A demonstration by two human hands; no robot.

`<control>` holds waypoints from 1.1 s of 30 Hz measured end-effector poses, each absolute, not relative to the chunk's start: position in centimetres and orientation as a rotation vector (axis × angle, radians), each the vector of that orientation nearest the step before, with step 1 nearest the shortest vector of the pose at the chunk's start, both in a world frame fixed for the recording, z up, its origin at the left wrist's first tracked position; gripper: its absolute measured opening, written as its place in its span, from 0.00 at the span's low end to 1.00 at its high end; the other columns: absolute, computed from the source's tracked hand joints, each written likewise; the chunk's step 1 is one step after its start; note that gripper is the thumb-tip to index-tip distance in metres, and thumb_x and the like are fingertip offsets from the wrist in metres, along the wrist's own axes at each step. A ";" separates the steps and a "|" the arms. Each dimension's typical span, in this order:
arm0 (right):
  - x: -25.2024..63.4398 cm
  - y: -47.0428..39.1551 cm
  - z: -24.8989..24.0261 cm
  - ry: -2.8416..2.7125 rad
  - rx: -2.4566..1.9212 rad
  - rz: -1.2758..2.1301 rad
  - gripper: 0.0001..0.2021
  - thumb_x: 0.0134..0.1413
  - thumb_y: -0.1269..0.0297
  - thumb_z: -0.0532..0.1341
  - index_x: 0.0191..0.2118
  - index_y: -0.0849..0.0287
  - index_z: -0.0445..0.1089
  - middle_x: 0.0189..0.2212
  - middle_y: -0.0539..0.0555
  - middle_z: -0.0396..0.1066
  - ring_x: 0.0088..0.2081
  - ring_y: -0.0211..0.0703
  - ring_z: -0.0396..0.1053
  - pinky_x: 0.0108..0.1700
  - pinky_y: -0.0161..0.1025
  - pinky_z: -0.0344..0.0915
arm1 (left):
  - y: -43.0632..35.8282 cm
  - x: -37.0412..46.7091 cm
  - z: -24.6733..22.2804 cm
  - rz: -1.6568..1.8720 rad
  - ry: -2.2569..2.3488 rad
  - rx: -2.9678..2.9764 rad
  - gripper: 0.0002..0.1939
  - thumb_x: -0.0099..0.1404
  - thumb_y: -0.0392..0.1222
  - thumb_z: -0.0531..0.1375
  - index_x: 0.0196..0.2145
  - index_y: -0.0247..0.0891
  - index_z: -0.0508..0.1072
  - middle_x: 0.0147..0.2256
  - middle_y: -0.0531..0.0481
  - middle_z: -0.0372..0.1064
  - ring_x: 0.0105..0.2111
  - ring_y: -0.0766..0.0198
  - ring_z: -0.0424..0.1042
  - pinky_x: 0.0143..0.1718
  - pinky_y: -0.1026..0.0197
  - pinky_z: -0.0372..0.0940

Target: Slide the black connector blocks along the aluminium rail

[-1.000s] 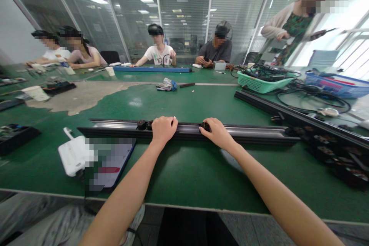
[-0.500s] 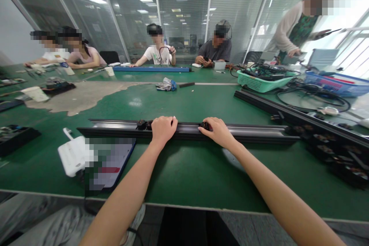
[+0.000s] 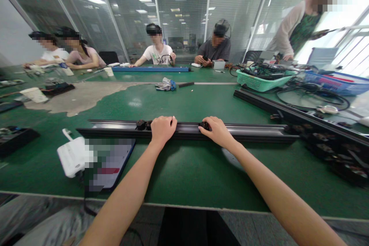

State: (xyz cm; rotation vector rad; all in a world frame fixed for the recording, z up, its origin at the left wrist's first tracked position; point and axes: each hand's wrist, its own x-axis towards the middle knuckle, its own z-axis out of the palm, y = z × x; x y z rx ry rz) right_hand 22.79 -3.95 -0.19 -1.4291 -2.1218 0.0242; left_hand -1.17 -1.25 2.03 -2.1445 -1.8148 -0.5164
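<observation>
A long black metal rail (image 3: 250, 128) with a pale grey channel lies crosswise in front of me on the green table. My left hand (image 3: 163, 128) is closed over the rail left of its middle; its fingers curl into the channel, and what they hold is hidden. Just left of that hand, small black modules (image 3: 140, 124) sit in the channel. Farther right, my right hand (image 3: 215, 128) pinches another small black module (image 3: 205, 125) between thumb and fingers, in the channel.
A phone (image 3: 112, 165) and a white charger (image 3: 73, 156) lie near left. To the right are a second black rail (image 3: 268, 107), several black modules (image 3: 331, 146), a green basket (image 3: 259, 82) and a blue basket (image 3: 331, 82). Gloves (image 3: 165, 84) lie mid-table. Several people work around the table.
Both my hands stay in place on the rail. At the far side, a person's raised hand with a cable has come down. The standing person at right has shifted slightly.
</observation>
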 end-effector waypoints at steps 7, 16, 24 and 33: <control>22.8 -3.9 -0.2 -2.118 -1.425 0.035 0.12 0.61 0.55 0.57 0.40 0.59 0.68 0.36 0.57 0.70 0.39 0.48 0.65 0.45 0.42 0.59 | -1.2 -1.2 2.0 -0.522 -1.811 -2.149 0.29 0.71 0.50 0.42 0.32 0.37 0.79 0.33 0.39 0.75 0.34 0.53 0.73 0.37 0.55 0.60; 23.0 -4.0 0.2 -2.128 -1.436 0.048 0.13 0.60 0.54 0.58 0.41 0.58 0.70 0.34 0.56 0.69 0.38 0.46 0.65 0.43 0.42 0.58 | -1.2 -1.1 2.0 -0.517 -1.823 -2.144 0.28 0.71 0.50 0.42 0.32 0.36 0.79 0.33 0.39 0.75 0.35 0.53 0.73 0.37 0.56 0.60; 23.0 -3.8 0.0 -2.114 -1.426 0.037 0.12 0.60 0.55 0.58 0.41 0.59 0.69 0.34 0.56 0.69 0.37 0.47 0.64 0.43 0.42 0.59 | -1.1 -1.1 1.9 -0.521 -1.805 -2.126 0.28 0.71 0.50 0.42 0.31 0.37 0.79 0.32 0.40 0.75 0.33 0.53 0.73 0.35 0.56 0.59; 23.0 -3.8 -0.2 -2.101 -1.429 0.045 0.10 0.59 0.57 0.58 0.39 0.59 0.67 0.34 0.56 0.69 0.38 0.47 0.64 0.44 0.42 0.59 | -1.1 -1.2 1.8 -0.540 -1.812 -2.139 0.28 0.71 0.50 0.42 0.32 0.37 0.79 0.33 0.39 0.75 0.34 0.53 0.73 0.36 0.56 0.59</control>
